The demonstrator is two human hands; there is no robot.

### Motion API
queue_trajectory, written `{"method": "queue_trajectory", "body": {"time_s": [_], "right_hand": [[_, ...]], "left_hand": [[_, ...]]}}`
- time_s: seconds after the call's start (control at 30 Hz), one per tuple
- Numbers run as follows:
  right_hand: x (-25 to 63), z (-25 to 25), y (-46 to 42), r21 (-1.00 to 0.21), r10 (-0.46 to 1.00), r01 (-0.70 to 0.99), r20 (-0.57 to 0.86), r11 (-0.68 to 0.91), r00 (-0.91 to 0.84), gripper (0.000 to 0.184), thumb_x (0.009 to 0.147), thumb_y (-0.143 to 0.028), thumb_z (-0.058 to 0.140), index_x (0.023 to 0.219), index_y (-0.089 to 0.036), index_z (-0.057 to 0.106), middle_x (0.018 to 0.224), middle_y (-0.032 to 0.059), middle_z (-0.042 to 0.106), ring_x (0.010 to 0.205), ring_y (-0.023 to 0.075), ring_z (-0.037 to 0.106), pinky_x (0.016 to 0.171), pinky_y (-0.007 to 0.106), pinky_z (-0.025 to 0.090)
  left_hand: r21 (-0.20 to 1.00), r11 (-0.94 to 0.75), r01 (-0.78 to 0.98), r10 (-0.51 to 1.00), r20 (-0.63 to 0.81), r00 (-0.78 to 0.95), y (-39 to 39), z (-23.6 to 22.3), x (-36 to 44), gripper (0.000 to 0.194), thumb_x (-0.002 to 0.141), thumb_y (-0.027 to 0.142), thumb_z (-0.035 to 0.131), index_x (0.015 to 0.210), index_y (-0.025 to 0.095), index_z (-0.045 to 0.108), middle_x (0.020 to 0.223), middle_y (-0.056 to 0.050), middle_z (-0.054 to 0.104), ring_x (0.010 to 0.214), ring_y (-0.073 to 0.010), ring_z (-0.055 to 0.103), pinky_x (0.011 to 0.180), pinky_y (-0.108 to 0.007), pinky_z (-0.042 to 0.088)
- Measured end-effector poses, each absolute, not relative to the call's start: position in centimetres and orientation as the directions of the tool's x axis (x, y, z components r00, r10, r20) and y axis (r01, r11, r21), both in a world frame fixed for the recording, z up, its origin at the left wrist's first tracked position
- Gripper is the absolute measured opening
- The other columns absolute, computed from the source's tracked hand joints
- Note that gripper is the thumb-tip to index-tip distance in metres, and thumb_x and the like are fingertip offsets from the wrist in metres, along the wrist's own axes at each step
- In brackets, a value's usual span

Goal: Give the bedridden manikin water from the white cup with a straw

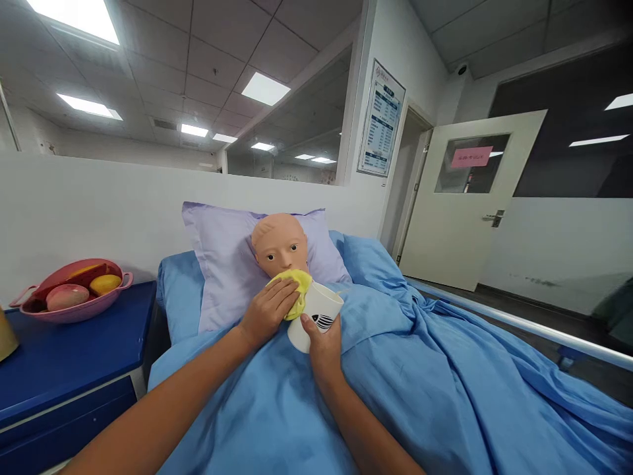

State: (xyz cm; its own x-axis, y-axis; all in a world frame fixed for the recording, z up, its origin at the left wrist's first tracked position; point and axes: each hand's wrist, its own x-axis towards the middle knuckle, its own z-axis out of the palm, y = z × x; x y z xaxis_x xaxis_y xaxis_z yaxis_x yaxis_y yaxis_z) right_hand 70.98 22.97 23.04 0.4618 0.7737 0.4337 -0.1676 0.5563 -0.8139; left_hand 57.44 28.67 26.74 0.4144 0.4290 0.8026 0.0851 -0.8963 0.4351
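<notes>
A bald training manikin (281,241) lies in bed with its head on a lilac pillow (222,264). My left hand (271,309) presses a folded yellow cloth (299,284) against the manikin's mouth and chin, fingers laid over the cloth. In my right hand (324,346) is a white cup (324,302) with a black striped mark, tilted, its wide rim toward the upper right. The thumb lies across the front of the cup, and the other fingers are mostly hidden behind it. Cup and cloth are side by side below the face.
A blue quilt (395,330) covers the bed, with a rail (524,323) along the right side. On the left, a dark blue bedside cabinet (99,349) bears a pink basket (93,310) of fruit. A door (465,231) stands ajar at the right.
</notes>
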Motion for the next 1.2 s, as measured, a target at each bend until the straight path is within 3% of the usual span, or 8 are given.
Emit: {"method": "queue_trajectory", "body": {"time_s": [0.13,0.43,0.67,0.73,0.8,0.9,0.97,1.2], "right_hand": [[71.1,22.9,23.0,-0.829,0.767,-0.124,0.433,0.545,0.474,0.061,0.068,-0.040,0.076,0.120,-0.020,0.051,0.110,0.0073,0.066,0.093,0.0235,0.063,0.086,0.039,0.050],[71.0,22.5,23.1,-0.844,0.799,-0.128,0.428,0.520,0.423,0.057,0.066,-0.038,0.078,0.114,-0.022,0.053,0.101,0.0027,0.067,0.085,0.0203,0.063,0.081,0.037,0.050],[71.3,22.3,23.3,-0.871,0.864,-0.122,0.436,0.475,0.250,0.056,0.064,-0.041,0.080,0.109,-0.022,0.053,0.096,0.0024,0.067,0.084,0.0212,0.064,0.076,0.035,0.051],[71.4,22.2,23.4,-0.877,0.878,-0.109,0.446,0.468,0.174,0.054,0.065,-0.042,0.080,0.108,-0.021,0.054,0.093,0.0018,0.067,0.082,0.0208,0.064,0.075,0.034,0.051],[71.4,22.0,23.5,-0.883,0.883,-0.077,0.453,0.464,0.121,0.053,0.066,-0.042,0.080,0.108,-0.021,0.054,0.092,0.0015,0.067,0.081,0.0205,0.063,0.075,0.034,0.050],[71.5,21.9,23.6,-0.897,0.897,-0.046,0.437,0.440,0.062,0.055,0.067,-0.042,0.079,0.110,-0.021,0.053,0.094,0.0016,0.067,0.082,0.0204,0.062,0.075,0.034,0.050],[71.5,21.9,23.7,-0.911,0.911,-0.036,0.410,0.411,0.030,0.055,0.067,-0.042,0.079,0.111,-0.021,0.052,0.093,0.0010,0.066,0.082,0.0203,0.061,0.074,0.034,0.050],[71.4,21.8,23.7,-0.919,0.919,0.012,0.394,0.394,-0.003,0.055,0.068,-0.044,0.078,0.110,-0.021,0.053,0.092,0.0009,0.065,0.083,0.0202,0.060,0.075,0.034,0.049]], "left_hand": [[0.371,-0.921,0.120,0.386,0.821,0.421,29.2,29.0,58.9,0.029,0.090,0.026,0.054,0.116,0.021,0.066,0.135,-0.009,0.058,0.137,-0.0246,0.042,0.121,-0.056,0.016],[0.632,-0.774,0.025,0.596,0.715,0.365,29.8,24.8,56.7,0.026,0.081,0.024,0.066,0.107,0.021,0.071,0.126,-0.011,0.065,0.131,-0.0270,0.050,0.123,-0.051,0.014],[0.673,-0.729,0.122,0.684,0.714,0.147,26.0,25.2,54.6,0.037,0.079,0.014,0.060,0.114,0.024,0.067,0.124,-0.006,0.066,0.120,-0.0257,0.055,0.113,-0.044,0.035],[0.795,-0.604,0.054,0.795,0.606,-0.034,24.5,25.4,54.7,0.036,0.080,0.019,0.062,0.115,0.024,0.065,0.118,-0.004,0.068,0.111,-0.0241,0.060,0.105,-0.041,0.043],[0.895,-0.403,-0.193,0.914,0.382,-0.135,23.6,24.6,54.9,0.037,0.081,0.028,0.065,0.118,0.023,0.061,0.115,-0.004,0.069,0.104,-0.0234,0.064,0.097,-0.039,0.049],[0.801,-0.030,-0.597,0.998,0.058,0.027,23.8,22.1,54.6,0.048,0.082,0.033,0.067,0.127,0.019,0.055,0.119,-0.010,0.068,0.107,-0.0248,0.066,0.097,-0.039,0.051],[0.671,0.145,-0.727,0.986,-0.035,0.163,24.6,20.4,54.1,0.051,0.085,0.030,0.064,0.132,0.016,0.051,0.121,-0.013,0.068,0.110,-0.0256,0.065,0.101,-0.040,0.050],[0.530,0.209,-0.822,0.968,0.008,0.250,25.6,18.3,53.0,0.051,0.088,0.029,0.061,0.135,0.014,0.049,0.127,-0.012,0.065,0.118,-0.0251,0.061,0.108,-0.038,0.046]]}}
